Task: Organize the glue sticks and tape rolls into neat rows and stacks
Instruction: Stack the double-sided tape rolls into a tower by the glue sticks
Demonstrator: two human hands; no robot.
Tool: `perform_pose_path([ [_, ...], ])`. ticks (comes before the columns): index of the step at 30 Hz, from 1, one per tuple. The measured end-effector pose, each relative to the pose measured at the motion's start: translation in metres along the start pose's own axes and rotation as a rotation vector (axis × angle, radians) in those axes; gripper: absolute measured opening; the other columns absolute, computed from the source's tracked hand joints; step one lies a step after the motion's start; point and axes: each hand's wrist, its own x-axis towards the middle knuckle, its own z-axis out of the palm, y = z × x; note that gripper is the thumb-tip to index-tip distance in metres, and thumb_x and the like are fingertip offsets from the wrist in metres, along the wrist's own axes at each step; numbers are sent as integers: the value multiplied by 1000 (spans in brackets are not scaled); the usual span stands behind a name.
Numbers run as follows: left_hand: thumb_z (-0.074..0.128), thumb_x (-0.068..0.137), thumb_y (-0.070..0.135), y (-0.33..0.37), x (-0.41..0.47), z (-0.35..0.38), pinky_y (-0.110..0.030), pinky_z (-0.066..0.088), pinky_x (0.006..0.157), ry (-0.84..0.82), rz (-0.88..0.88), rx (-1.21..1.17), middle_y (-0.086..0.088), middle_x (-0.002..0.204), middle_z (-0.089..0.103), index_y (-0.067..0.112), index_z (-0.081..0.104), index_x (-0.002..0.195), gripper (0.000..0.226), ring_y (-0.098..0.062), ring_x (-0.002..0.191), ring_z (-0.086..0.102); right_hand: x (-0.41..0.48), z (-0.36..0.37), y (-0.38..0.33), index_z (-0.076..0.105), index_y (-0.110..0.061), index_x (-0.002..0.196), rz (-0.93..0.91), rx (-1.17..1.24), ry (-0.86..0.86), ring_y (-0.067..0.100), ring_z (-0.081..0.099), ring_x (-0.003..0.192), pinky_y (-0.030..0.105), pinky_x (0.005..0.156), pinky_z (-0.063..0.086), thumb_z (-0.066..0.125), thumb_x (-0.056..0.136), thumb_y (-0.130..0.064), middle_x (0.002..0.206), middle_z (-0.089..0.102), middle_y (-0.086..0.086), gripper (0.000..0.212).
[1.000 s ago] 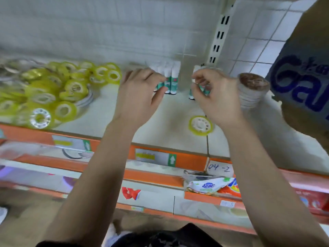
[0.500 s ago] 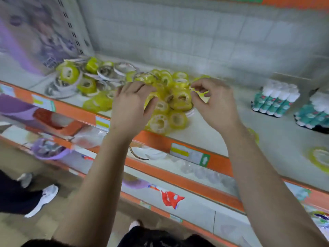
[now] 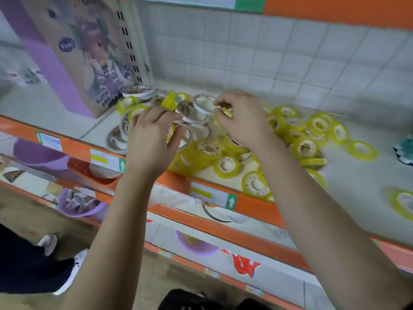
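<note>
A white shelf (image 3: pixel 357 175) with an orange lip carries a loose heap of glossy yellow tape rolls (image 3: pixel 210 151) mid-frame. The left hand (image 3: pixel 152 139) curls over flat white-rimmed rolls (image 3: pixel 196 117), and I cannot tell its grip. Just right of it, the right hand (image 3: pixel 241 124) pinches a thin yellow ring (image 3: pixel 224 111).

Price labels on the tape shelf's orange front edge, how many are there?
3. The left label sits far left, the middle label below the left hand, the right label beside the right forearm, which may hide another.
</note>
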Motion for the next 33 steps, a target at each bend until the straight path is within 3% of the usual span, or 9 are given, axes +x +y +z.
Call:
perform_pose_path([
  [4, 52, 92, 33, -17, 8, 2, -43, 40, 87, -10, 7, -20, -5, 107, 66, 16, 69, 107, 29, -32, 99, 59, 34, 24, -3, 72, -12, 105, 42, -129, -95, 25, 62, 95, 37, 85, 48, 57, 91, -22, 103, 70, 6, 23],
  [10, 54, 92, 31, -31, 14, 13, -44, 41, 86, -11, 12, -50, -5, 105, 66, 16, 70, 106, 26, -32, 98, 60, 52, 54, 9, 72, -11, 100, 152, -278, -239, 30, 62, 92, 35, 74, 48, 54, 95, -29, 98, 69, 11, 26],
  [18, 58, 91, 26, -37, 23, 20, -40, 36, 88, -15, 27, -84, -4, 104, 66, 15, 70, 104, 22, -30, 97, 62, 61, 67, 12, 69, -16, 89, 195, -391, -275, 29, 62, 91, 33, 69, 40, 60, 94, -39, 93, 68, 7, 26],
  [25, 55, 92, 26, -36, 30, 30, -41, 38, 84, -56, 63, -85, -3, 104, 67, 15, 69, 105, 23, -30, 97, 61, 59, 52, 8, 73, -15, 99, 201, -220, -171, 23, 63, 92, 35, 81, 49, 63, 94, -32, 97, 71, 4, 20],
  [33, 56, 86, 25, -22, 51, 54, -44, 44, 83, -182, 168, -63, -5, 100, 69, 13, 73, 101, 25, -35, 95, 62, 42, 15, 12, 69, -11, 83, 80, -133, -19, 23, 59, 76, 34, 69, 46, 68, 88, -27, 80, 62, 3, 16],
])
